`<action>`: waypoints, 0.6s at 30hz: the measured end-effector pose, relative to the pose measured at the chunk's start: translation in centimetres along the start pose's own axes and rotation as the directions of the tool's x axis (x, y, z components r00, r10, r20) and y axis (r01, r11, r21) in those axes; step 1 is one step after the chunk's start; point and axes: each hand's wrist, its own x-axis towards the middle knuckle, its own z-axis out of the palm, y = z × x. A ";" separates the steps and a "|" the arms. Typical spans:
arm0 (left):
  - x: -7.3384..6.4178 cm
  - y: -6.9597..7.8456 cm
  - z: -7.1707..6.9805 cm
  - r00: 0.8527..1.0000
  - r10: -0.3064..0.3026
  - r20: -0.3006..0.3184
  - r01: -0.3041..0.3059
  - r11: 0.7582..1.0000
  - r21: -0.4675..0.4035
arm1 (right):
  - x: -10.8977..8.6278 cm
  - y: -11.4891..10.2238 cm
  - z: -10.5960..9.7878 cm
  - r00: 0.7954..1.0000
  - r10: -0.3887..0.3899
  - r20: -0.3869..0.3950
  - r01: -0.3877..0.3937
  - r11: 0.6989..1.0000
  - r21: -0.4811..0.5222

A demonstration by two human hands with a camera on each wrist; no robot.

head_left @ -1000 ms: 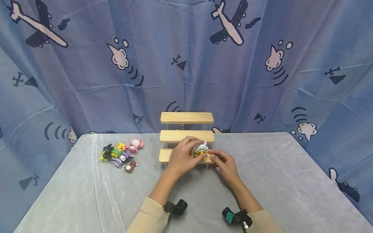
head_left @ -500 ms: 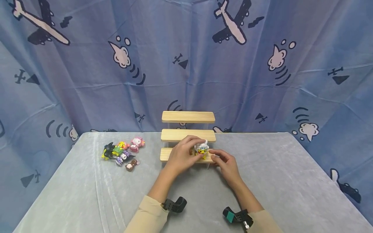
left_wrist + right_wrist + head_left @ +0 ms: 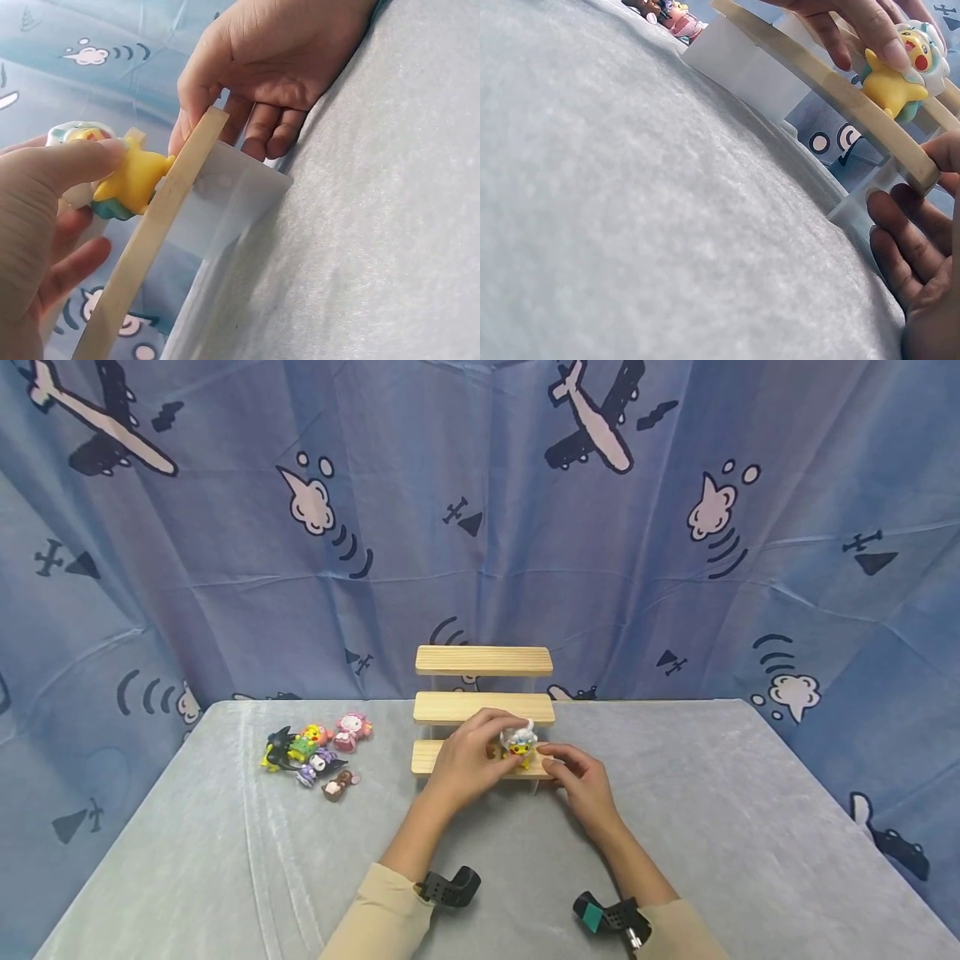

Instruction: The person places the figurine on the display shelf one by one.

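Observation:
A small yellow toy figurine (image 3: 520, 743) in a white hat stands at the right part of the lowest plank (image 3: 429, 758) of a three-tier wooden display stand. My left hand (image 3: 471, 758) pinches it between thumb and fingers. In the left wrist view the figurine (image 3: 139, 180) has its feet at the plank's top face. My right hand (image 3: 587, 789) grips the right end of that same plank. The right wrist view shows its fingers (image 3: 907, 240) curled under the plank (image 3: 832, 86), beside a translucent support.
To the left on the grey cloth lies a cluster of several toy figurines, among them a pink one (image 3: 351, 732) and a brown one (image 3: 340, 785). The middle plank (image 3: 483, 707) and top plank (image 3: 483, 660) rise behind, before a blue curtain (image 3: 480, 527).
The head view has shifted slightly. Both hands keep their places at the figurine and the plank's end, with hardly any visible movement.

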 end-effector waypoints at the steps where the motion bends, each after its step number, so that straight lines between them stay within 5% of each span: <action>1: 0.0 0.0 0.0 1.000 -0.002 0.003 0.002 1.000 0.003 | 0.0 0.0 0.0 1.000 -0.002 0.001 0.002 1.000 -0.001; 18: 0.2 0.5 -0.6 0.997 -0.036 0.066 0.035 0.999 0.024 | 0.0 0.1 0.0 1.000 -0.025 -0.001 0.025 1.000 0.006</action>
